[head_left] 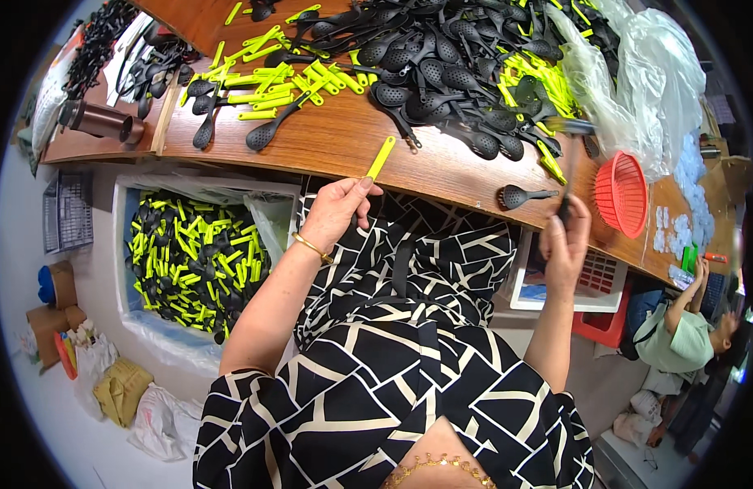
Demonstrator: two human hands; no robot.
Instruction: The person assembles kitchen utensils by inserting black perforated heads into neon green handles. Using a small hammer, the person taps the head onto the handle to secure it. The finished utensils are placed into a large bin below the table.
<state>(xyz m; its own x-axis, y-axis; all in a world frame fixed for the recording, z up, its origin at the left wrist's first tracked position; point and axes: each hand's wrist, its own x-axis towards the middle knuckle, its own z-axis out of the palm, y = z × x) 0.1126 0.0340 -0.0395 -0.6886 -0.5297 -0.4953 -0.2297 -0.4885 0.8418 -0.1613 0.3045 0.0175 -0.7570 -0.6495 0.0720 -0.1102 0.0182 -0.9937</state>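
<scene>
My left hand [341, 209] pinches the lower end of a lime-green handle [382, 157], which points up over the table's near edge. At the right, my right hand [567, 243] is closed round a hammer [570, 127] whose head is raised and smeared by motion. Left of that hand, a black slotted spoon head [515, 196] lies at the table edge. Beyond my hands spreads a heap of black perforated spoon heads [442, 75]. Loose lime-green handles [266, 81] lie at the left of the heap, more handles [539, 77] at its right.
A red plastic basket [621, 194] stands on the wooden table [336, 138] at the right, below clear plastic bags [658, 81]. Under the table at the left, a lined bin [125, 269] holds many green-and-black utensils. A brown cylinder [99, 122] lies far left. Another person [678, 338] sits at far right.
</scene>
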